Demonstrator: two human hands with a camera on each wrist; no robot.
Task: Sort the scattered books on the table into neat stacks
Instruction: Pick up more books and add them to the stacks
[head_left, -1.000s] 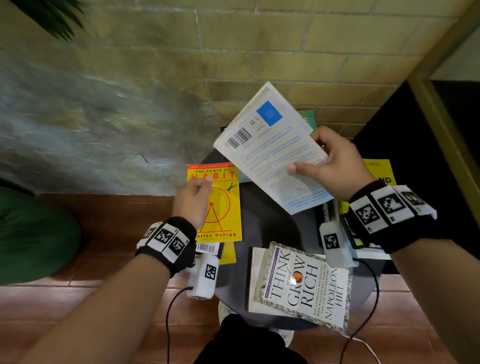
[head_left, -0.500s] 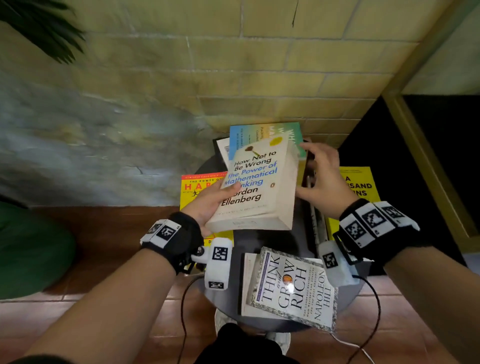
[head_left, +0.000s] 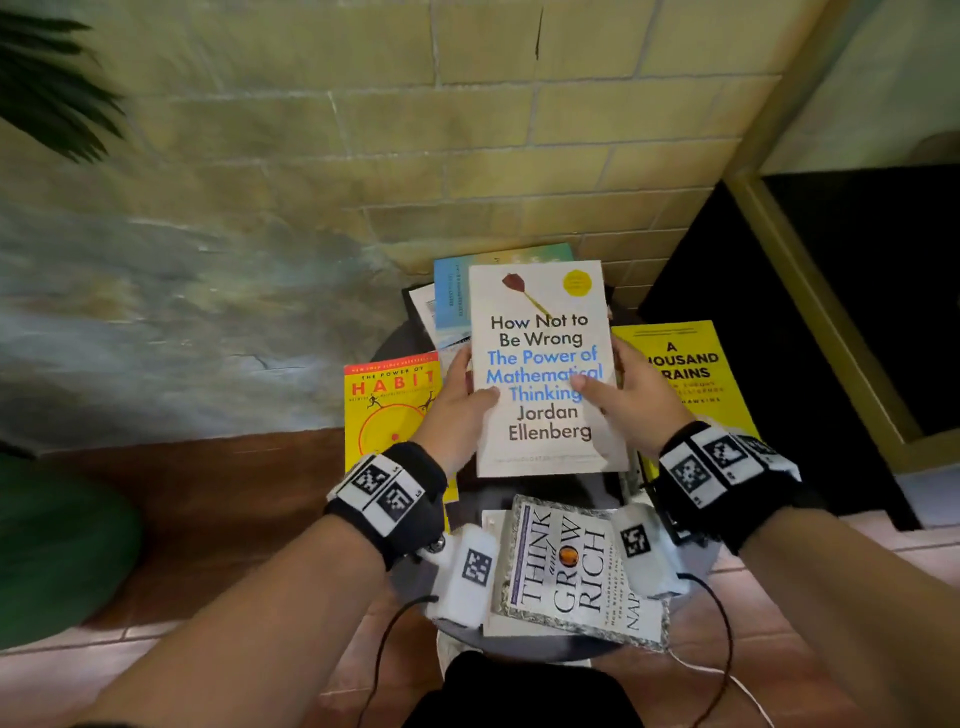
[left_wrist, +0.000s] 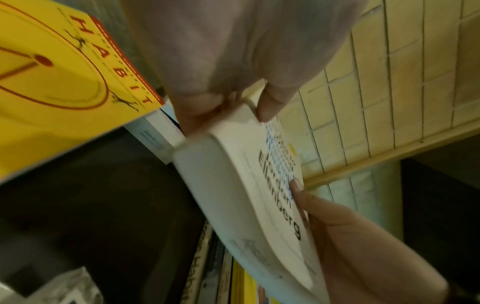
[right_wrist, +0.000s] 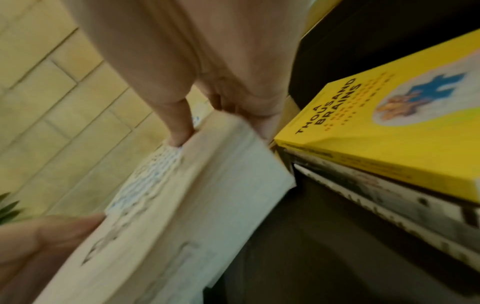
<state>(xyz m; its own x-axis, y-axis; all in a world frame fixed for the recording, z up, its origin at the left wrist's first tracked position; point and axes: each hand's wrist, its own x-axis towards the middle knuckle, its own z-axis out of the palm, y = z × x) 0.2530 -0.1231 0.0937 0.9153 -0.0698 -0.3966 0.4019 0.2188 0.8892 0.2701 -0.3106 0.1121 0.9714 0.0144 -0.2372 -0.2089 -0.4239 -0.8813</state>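
Observation:
I hold a thick white paperback, "How Not to Be Wrong" (head_left: 545, 364) (left_wrist: 259, 195) (right_wrist: 182, 205), front cover up over the middle of the small dark round table (head_left: 545, 491). My left hand (head_left: 460, 402) (left_wrist: 233, 82) grips its left edge, thumb on the cover. My right hand (head_left: 628, 397) (right_wrist: 207, 92) grips its right edge, thumb on the cover. A yellow "Habit" book (head_left: 389, 405) (left_wrist: 64, 72) lies at the left. A yellow "A Thousand Brains" book (head_left: 691, 374) (right_wrist: 389, 133) tops a pile at the right. "Think and Grow Rich" (head_left: 571, 571) lies nearest me.
A blue-green book (head_left: 457, 296) and a white one (head_left: 423, 312) lie at the table's far side against a yellow brick wall (head_left: 467, 130). A dark cabinet (head_left: 805, 312) stands right of the table. A green cushion (head_left: 52, 545) sits on the floor at left.
A second ago my right hand alone held the book back cover up and my left lay on the Habit book. The book is now turned front cover up, level, held in both hands.

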